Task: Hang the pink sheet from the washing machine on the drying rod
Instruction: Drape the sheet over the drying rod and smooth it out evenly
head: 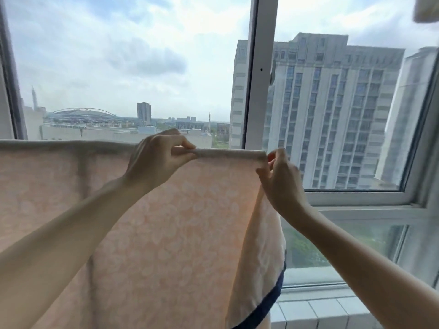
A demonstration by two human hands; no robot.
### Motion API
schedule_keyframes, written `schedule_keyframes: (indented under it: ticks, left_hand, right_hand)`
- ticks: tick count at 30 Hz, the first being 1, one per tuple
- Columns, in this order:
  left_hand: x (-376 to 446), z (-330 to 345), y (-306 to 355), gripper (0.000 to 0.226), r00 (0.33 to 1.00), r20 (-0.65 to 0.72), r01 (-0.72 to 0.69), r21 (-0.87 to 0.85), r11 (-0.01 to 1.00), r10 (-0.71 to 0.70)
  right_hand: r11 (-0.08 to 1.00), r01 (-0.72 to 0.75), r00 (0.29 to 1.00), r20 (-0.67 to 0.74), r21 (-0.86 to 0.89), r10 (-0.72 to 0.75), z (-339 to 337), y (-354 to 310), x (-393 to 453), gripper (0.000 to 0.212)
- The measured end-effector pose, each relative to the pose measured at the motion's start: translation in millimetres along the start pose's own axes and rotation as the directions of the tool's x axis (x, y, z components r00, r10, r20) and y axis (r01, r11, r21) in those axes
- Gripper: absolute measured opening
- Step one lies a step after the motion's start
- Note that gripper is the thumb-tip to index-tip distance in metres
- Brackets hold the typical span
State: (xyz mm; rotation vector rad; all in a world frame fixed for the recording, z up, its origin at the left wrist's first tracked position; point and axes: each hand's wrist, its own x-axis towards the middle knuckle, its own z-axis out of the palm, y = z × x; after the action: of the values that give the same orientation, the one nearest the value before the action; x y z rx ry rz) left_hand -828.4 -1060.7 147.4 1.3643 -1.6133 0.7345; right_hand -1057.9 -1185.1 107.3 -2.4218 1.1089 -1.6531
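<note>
The pink sheet (166, 222) already hangs over the drying rod, which it hides, its folded top edge running level from the left. The left hand (158, 157) pinches that fold; the right hand (279, 179) pinches the sheet's right end. This looks like the spreading step; next, probably drawing the edge rightward to flatten bunching before the window frame (257, 74).

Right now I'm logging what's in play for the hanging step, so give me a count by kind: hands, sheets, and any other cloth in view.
Hands: 2, the left hand and the right hand, each pinching the top fold.
Sheets: 1, the pink sheet, draped with its top edge folded over.
Other cloth: 1, a pale item at the top right corner, too blurred to identify.
Total: 4
</note>
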Motion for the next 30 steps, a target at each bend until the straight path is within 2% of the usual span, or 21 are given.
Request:
schedule_keyframes:
  ticks: [2,6,9,12,16,20,22,24,30]
  left_hand:
    - [3,3,-2,0.014,0.999,0.003,0.035,-0.060,0.998,-0.035]
    - [13,10,1,0.008,0.995,-0.046,0.084,-0.134,0.987,-0.091]
    - [23,16,10,0.006,0.987,-0.127,0.088,-0.121,0.989,-0.103]
    - [25,23,13,0.004,0.994,-0.074,0.071,-0.048,0.996,-0.075]
    - [22,28,14,0.003,0.993,-0.093,0.068,-0.028,0.997,-0.070]
    - [22,27,14,0.005,0.995,-0.032,0.096,0.014,0.995,-0.095]
    - [18,23,11,0.006,0.997,-0.012,0.081,0.005,0.997,-0.081]
    - [15,18,9,0.004,0.998,-0.012,0.063,-0.014,0.998,-0.063]
    - [4,5,8,0.004,0.998,-0.036,0.046,-0.037,0.998,-0.048]
  right_hand:
    - [0.999,0.023,1.000,-0.008,0.024,-0.023,-6,6,1,0.014]
    - [0.996,0.058,0.997,-0.045,0.072,-0.055,-27,9,23,0.012]
    - [0.996,0.070,0.994,-0.091,0.055,-0.065,-31,10,46,0.010]
    - [0.998,0.068,0.998,0.008,-0.020,-0.068,-26,17,61,0.013]
    - [0.994,0.111,0.993,-0.032,-0.011,-0.112,-24,25,68,0.013]
    - [0.992,0.113,0.985,0.139,-0.064,-0.103,-14,33,65,0.015]
    - [0.993,0.116,0.983,0.146,-0.021,-0.112,-16,28,65,0.015]
    - [0.982,0.179,0.970,0.154,0.057,-0.186,-19,12,65,0.016]
    - [0.912,0.370,0.845,0.343,0.175,-0.409,3,-51,62,0.018]
